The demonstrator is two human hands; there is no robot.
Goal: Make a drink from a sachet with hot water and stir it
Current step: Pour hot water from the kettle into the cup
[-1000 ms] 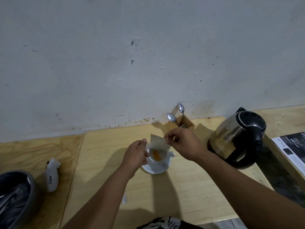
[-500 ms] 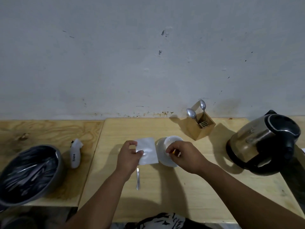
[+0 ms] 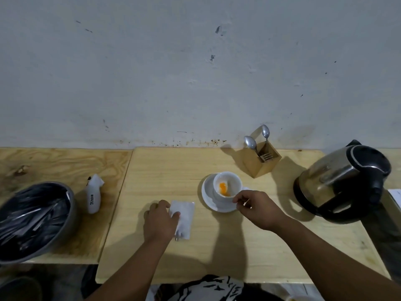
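A white cup (image 3: 233, 181) holding orange powder (image 3: 223, 188) stands on a white saucer (image 3: 207, 194) mid-table. My right hand (image 3: 257, 208) is at the cup's near-right rim, thumb and forefinger pinched against it. Left of the saucer, my left hand (image 3: 159, 221) presses a white sachet (image 3: 184, 216) flat on the wooden table (image 3: 217, 257). A metal tip, probably a spoon (image 3: 177, 239), pokes out under the sachet's near edge. A steel and black kettle (image 3: 345, 181) sits to the right, lid shut.
A wooden holder (image 3: 258, 168) with two spoons and a fork stands by the wall behind the cup. On the left side table are a bin lined with a black bag (image 3: 32, 220) and a small white item (image 3: 93, 197). Paper (image 3: 396, 197) lies at the right edge.
The sachet came away from above the cup, moved left and now lies flat on the table under my left hand. My right hand dropped to the cup's rim.
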